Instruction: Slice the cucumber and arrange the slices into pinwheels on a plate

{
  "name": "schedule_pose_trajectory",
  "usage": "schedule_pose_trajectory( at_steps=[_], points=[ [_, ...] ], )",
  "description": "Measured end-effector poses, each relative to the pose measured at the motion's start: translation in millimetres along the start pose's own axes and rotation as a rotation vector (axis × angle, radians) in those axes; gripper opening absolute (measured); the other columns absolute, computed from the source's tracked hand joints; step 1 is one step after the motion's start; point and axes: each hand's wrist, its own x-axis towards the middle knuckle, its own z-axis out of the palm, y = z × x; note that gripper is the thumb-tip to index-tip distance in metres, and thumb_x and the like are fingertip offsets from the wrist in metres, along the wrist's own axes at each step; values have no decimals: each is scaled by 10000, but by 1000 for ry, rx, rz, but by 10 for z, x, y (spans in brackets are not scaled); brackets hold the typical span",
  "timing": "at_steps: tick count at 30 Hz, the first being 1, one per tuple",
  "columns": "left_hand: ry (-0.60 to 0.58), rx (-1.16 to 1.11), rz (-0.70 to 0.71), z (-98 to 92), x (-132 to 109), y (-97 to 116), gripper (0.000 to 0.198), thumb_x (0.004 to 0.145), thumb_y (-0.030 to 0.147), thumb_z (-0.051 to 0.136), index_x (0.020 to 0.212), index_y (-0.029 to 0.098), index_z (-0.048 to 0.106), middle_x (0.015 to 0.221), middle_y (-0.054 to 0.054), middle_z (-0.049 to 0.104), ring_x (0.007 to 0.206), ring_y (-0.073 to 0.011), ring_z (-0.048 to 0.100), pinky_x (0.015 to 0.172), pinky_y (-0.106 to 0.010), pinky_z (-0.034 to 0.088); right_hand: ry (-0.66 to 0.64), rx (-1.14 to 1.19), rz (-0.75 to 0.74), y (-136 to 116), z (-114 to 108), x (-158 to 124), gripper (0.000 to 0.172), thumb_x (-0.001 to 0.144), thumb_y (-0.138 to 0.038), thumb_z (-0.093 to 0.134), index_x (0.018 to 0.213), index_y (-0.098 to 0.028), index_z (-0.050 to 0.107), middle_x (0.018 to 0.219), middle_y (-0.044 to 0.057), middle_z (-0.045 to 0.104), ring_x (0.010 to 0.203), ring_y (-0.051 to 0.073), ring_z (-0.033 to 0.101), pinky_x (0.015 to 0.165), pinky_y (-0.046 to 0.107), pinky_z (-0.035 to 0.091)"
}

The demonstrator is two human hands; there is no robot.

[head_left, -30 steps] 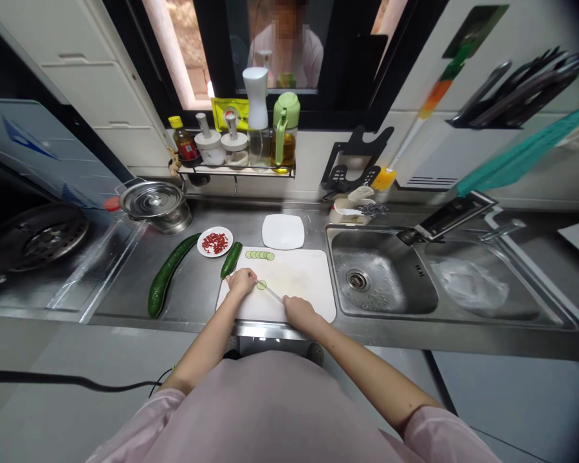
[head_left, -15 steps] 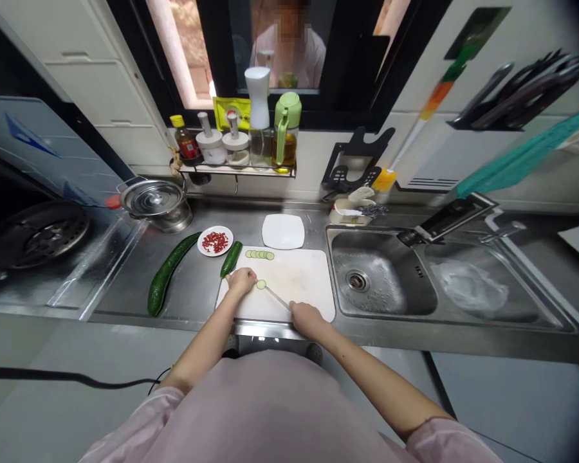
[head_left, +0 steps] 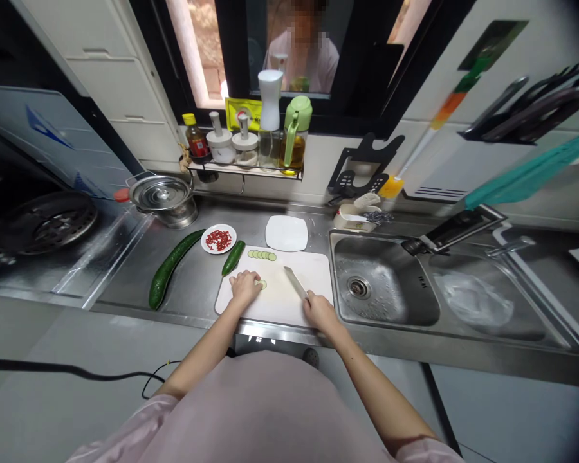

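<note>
Stainless-steel kitchen surface (head_left: 120, 276) carrying a white cutting board (head_left: 280, 305); left of the board's middle, a pale cucumber slice (head_left: 263, 284) lies just right of the left hand (head_left: 245, 287), the nearer one; its fingers bend at the slice's edge, though whether they pinch it I cannot tell; the right hand (head_left: 321, 312) has its fingers wrapped round a knife (head_left: 296, 282), blade slanting forward and left, apart from the slice.

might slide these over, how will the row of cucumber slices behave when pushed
The row of cucumber slices may spread apart, being separate discs. Each looks thin, so probably light and slightly floppy. Pale cut faces suggest moisture, perhaps some clinging.
</note>
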Motion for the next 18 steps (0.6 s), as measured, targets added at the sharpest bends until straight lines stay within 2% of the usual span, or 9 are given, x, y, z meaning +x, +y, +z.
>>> schedule_pose_trajectory(
  at_steps=[9,14,18],
  points=[
    [25,-14,-14,-18,-27,50,174,787,269,570,919,238,679,1061,-81,661,1050,-268,537,879,-402,292,-17,7,50,18,47,58,325,967,-293,338,1167,-135,540,1017,172,677,960,236,651,765,294,420],
    [36,-74,-19,-25,-53,103,103,786,217,571,852,229,650,940,-52,695,978,-243,573,862,-388,290,-5,-11,46,7,43,57,315,961,-284,342,1147,-131,546,996,167,682,948,236,658,740,285,423],
    [52,-222,-74,-38,-75,79,85,796,219,575,822,246,652,856,-6,713,886,-204,610,868,-379,292,10,-24,41,9,53,69,310,960,-281,335,1133,-134,546,984,159,685,930,232,663,728,281,423]
  ],
)
